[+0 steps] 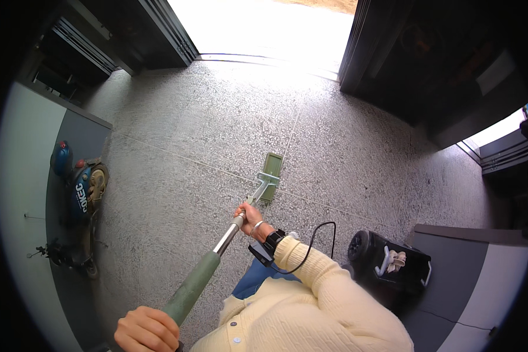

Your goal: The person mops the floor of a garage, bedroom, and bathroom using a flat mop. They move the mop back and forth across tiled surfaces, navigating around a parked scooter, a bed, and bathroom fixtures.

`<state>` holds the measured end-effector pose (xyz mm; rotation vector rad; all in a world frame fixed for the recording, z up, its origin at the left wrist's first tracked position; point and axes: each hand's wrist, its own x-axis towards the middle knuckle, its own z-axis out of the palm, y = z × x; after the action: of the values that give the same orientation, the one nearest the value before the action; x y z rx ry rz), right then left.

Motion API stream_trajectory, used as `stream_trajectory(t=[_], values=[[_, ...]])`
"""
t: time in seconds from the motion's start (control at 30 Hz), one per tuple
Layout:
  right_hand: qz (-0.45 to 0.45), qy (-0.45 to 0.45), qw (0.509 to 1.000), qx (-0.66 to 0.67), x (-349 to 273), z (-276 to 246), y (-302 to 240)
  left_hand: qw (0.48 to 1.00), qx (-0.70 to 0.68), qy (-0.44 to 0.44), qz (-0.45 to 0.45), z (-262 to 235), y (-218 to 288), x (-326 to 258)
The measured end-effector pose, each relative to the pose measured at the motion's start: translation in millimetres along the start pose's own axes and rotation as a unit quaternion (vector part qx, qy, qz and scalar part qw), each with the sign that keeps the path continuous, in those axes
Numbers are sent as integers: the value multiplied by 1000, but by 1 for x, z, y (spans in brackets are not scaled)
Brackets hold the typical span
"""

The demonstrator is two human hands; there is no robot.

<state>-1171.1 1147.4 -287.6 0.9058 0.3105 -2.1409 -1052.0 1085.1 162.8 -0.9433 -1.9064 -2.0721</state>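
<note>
A flat mop (195, 286) with a long metal and green pole slants across the view from lower left to the middle. Its rectangular green head (273, 164) rests on the speckled floor. My left hand (148, 330) is closed round the upper end of the green grip, near the lower edge. Farther down the pole, my right hand (250, 216) grips it just above the bracket that joins the head. A bracelet and a dark watch-like device with a cable are on my right wrist.
A bright doorway (267, 35) opens ahead between dark door panels (393, 64). A blue and black scooter (79, 193) stands along the left wall. At the right, a black wheeled case (402, 281) carries pale gloves (396, 261). Thin seams cross the speckled floor (176, 117).
</note>
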Motion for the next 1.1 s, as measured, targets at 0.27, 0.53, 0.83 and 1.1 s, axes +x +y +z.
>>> stream_trajectory(t=[0.27, 0.53, 0.83, 1.1], values=[[-75, 61, 994, -50, -52, 24, -25, 986, -32, 162, -13, -74, 12, -76], [-231, 169, 956, -69, -88, -80, -191, 976, -68, 163, -128, -41, -116, -33], [-305, 255, 917, 22, -184, -257, -429, 960, -134, -29, -243, 133, -275, 107], [-290, 341, 894, 13, -259, -393, -576, 932, -185, -114, -290, 298, -393, 193]])
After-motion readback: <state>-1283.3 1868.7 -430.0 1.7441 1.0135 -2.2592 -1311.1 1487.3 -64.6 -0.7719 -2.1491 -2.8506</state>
